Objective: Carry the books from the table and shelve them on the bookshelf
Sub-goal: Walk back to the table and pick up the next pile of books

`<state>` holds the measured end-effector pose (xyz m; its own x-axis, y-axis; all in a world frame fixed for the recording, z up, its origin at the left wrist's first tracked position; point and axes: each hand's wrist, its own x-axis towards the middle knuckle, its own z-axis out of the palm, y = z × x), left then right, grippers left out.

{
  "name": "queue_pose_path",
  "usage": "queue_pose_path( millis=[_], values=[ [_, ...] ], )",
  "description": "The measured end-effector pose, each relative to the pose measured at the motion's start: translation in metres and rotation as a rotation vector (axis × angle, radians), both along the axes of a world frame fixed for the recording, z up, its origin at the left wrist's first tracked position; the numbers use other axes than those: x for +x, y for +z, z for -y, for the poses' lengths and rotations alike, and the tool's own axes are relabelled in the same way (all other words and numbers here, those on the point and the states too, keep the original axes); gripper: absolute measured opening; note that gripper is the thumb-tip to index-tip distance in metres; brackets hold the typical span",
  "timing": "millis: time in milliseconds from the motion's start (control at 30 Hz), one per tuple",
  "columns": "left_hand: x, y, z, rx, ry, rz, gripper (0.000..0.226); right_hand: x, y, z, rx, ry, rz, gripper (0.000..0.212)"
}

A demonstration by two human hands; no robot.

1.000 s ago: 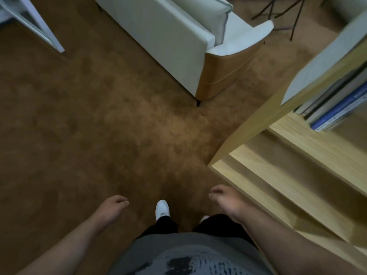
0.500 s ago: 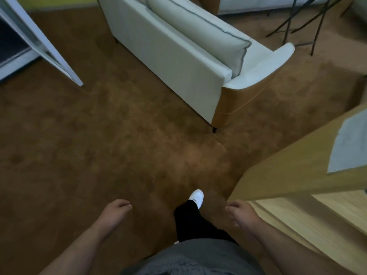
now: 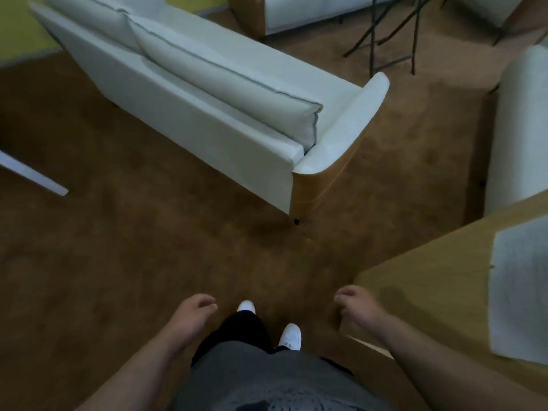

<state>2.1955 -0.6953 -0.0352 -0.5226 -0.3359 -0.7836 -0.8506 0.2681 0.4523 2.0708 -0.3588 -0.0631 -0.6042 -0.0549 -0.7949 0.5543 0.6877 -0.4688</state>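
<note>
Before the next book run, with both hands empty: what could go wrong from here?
The right hand hangs close to the bookshelf corner; an arm swing might knock it. The sofa arm and its dark leg jut toward the carpet path ahead, so a shoe could catch there.

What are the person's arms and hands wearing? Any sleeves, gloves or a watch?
Nothing. The left arm and right arm are bare, with no sleeves in view. The left hand and right hand show no gloves, rings or watch. Between them are a grey shirt, black trousers and white shoes.
</note>
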Motion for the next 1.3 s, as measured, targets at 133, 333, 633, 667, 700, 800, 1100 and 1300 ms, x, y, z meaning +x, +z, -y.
queue_pose_path(
  millis=[133,333,633,667,700,800,1100,1300],
  values=[
    [-0.069,-0.003,0.009,-0.02,-0.08,-0.013,0.023,-0.018,-0.015,-0.012,0.03,-0.047,0.041,0.007],
    [-0.197,-0.015,0.025,0.01,-0.359,-0.024,0.027,-0.062,-0.014,-0.021,0.142,-0.177,0.103,0.018],
    [-0.374,-0.015,0.027,-0.025,-0.71,-0.078,0.033,-0.175,0.03,-0.005,0.157,-0.39,0.059,0.023],
    [-0.39,-0.016,0.024,-0.032,-0.725,-0.085,0.032,-0.185,0.032,-0.001,0.143,-0.418,0.05,0.025],
    [-0.405,-0.016,0.02,-0.034,-0.742,-0.091,0.031,-0.195,0.031,0.0,0.127,-0.444,0.05,0.025],
    [-0.444,-0.017,0.002,-0.009,-0.76,-0.103,0.022,-0.227,0.039,0.004,0.073,-0.514,0.035,0.022],
    [-0.539,-0.014,-0.093,0.13,-0.729,-0.136,0.014,-0.352,0.029,-0.05,0.039,-0.535,0.053,0.009],
    [-0.614,-0.02,-0.148,0.1,-0.617,-0.041,0.025,-0.441,-0.003,-0.119,0.076,-0.428,0.155,0.013]
  ],
)
